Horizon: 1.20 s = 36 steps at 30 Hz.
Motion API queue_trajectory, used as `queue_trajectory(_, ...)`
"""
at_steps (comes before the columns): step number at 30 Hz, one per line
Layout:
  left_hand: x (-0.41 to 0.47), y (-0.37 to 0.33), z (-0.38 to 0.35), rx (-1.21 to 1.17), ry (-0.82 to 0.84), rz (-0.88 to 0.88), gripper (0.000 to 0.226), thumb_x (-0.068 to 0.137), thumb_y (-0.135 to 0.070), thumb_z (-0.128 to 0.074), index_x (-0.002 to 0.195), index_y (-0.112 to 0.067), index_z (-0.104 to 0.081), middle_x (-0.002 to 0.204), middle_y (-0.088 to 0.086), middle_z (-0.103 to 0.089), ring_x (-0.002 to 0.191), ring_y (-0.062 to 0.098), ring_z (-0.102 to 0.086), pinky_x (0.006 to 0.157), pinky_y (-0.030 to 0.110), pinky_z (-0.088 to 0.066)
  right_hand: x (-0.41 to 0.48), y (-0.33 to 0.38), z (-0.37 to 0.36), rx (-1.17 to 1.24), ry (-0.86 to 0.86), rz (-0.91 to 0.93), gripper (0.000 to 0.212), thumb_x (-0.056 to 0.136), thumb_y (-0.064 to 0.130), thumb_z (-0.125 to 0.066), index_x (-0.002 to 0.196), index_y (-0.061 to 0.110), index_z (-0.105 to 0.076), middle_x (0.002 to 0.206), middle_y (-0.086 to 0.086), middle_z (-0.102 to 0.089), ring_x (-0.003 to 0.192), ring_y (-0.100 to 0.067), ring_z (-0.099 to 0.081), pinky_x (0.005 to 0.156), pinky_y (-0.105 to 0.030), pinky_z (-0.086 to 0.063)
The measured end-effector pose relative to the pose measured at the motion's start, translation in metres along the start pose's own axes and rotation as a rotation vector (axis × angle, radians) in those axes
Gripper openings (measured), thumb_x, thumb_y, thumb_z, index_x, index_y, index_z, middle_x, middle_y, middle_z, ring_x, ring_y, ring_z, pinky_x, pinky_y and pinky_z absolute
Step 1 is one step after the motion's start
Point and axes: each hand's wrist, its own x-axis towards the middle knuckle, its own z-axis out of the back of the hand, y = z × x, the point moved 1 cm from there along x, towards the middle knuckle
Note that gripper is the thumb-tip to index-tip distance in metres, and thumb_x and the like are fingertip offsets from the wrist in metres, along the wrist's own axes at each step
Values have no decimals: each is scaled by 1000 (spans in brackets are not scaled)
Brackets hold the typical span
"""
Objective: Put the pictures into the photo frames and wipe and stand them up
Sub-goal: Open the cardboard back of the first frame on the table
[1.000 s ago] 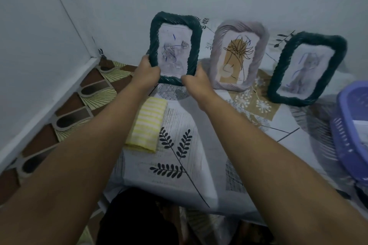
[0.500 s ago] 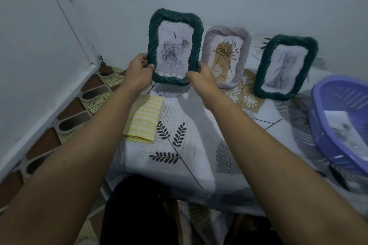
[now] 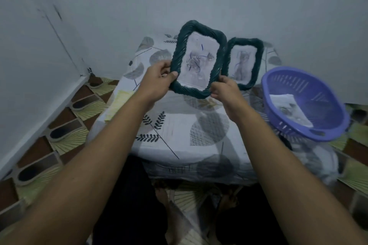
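Observation:
I hold a dark green rope-edged photo frame (image 3: 199,59) with a pale picture in it, lifted above the table and tilted to the right. My left hand (image 3: 157,83) grips its lower left edge and my right hand (image 3: 225,90) grips its lower right corner. Behind it a second green frame (image 3: 244,62) stands upright near the wall with a picture inside. The grey frame seen earlier is hidden behind the held one. A yellow striped cloth (image 3: 117,103) lies folded at the table's left edge.
The small low table (image 3: 179,145) has a leaf-print cover and sits in a corner between two white walls. A purple plastic basket (image 3: 304,103) with a loose picture inside rests at the table's right. Patterned floor tiles surround the table.
Both hands have lifted the green frame off the table and carried it to the right, in front of the grey frame. The view has pulled back, showing the whole table and the basket.

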Motion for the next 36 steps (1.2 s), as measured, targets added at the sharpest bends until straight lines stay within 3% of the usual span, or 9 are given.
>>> queue_trajectory(4,-19,-15,-30,51,43,-56,15,96,-10,-62,111,-12,-62,102,8,-64,98,35,-65,88,53,-57,-22,-2,29,31,-19,-44,24,90,-2,-48,83,20,-52,72,6,-47,61,-10,-39,57,-24,-32)
queue_trajectory(6,-26,-20,-43,125,54,-112,14,95,-13,-64,108,-16,-62,100,2,-64,98,32,-65,89,50,-56,-29,-1,40,49,-38,-90,21,93,2,-50,82,20,-53,80,3,-52,70,-14,-48,65,-29,-43)
queue_trajectory(9,-34,-24,-57,300,34,-219,15,93,-19,-66,107,-21,-61,94,-12,-62,90,20,-65,87,44,-57,-37,-2,52,2,-163,-126,17,97,17,-52,113,14,-56,113,-5,-59,106,-22,-57,100,-42,-48)
queue_trajectory(11,-38,-24,-64,412,3,-312,16,92,-17,-67,107,-15,-62,89,-14,-59,85,16,-62,83,40,-56,-43,0,57,-13,-290,-66,37,98,23,-52,134,12,-49,125,-4,-56,114,-20,-54,97,-38,-46)
queue_trajectory(17,-45,-17,-83,718,-79,-520,22,92,-19,-62,114,-13,-59,104,7,-70,83,32,-67,68,38,-51,-52,22,51,-83,-452,265,26,92,41,-66,103,17,-68,92,9,-68,84,-2,-63,75,-22,-51)
queue_trajectory(23,-56,-16,-98,863,-136,-615,17,91,-15,-59,106,-8,-57,92,12,-67,71,39,-64,57,48,-54,-43,30,38,-99,-533,287,24,82,47,-75,82,23,-70,78,7,-73,76,-9,-72,76,-35,-61)
queue_trajectory(28,-59,-13,-97,912,-162,-650,15,85,-12,-66,96,-7,-58,81,13,-67,61,37,-63,49,43,-53,-42,28,35,-106,-599,252,19,80,37,-79,70,24,-70,67,7,-72,66,-9,-71,66,-28,-58)
queue_trajectory(32,-52,-8,-88,910,-2,-686,25,88,-39,-66,96,-15,-64,78,6,-71,66,32,-67,55,40,-54,-38,20,33,-26,-628,173,22,72,29,-75,53,21,-68,56,5,-68,63,-19,-71,69,-44,-61)
queue_trajectory(36,-48,-13,-76,841,65,-653,51,90,-65,-42,86,-23,-70,69,-4,-69,63,22,-63,72,34,-50,-33,5,34,1,-641,152,10,64,32,-67,62,24,-72,55,-7,-64,57,-16,-59,67,-52,-60)
